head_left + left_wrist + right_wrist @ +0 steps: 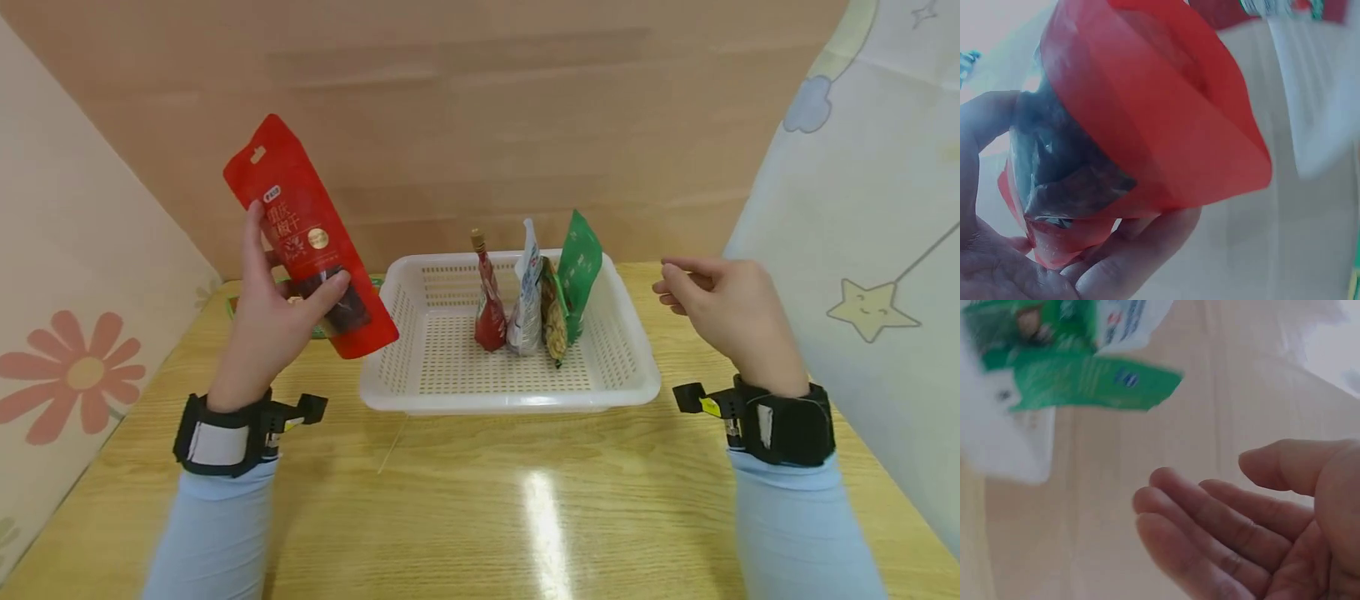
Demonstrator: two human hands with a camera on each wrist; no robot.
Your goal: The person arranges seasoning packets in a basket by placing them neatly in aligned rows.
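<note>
the left hand pinches the red pouch low down (light, crinkly, likely slippery), while the right hand hangs loose, holding nothing.

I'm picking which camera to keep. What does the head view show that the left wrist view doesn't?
Only the head view shows the right hand, empty, the white basket and the green pouch standing in it. Only the left wrist view shows the red pouch's underside and dark contents close up. Both show the left hand gripping the red pouch.

Lt-blue sleeves; blk wrist straps w/ cams
</note>
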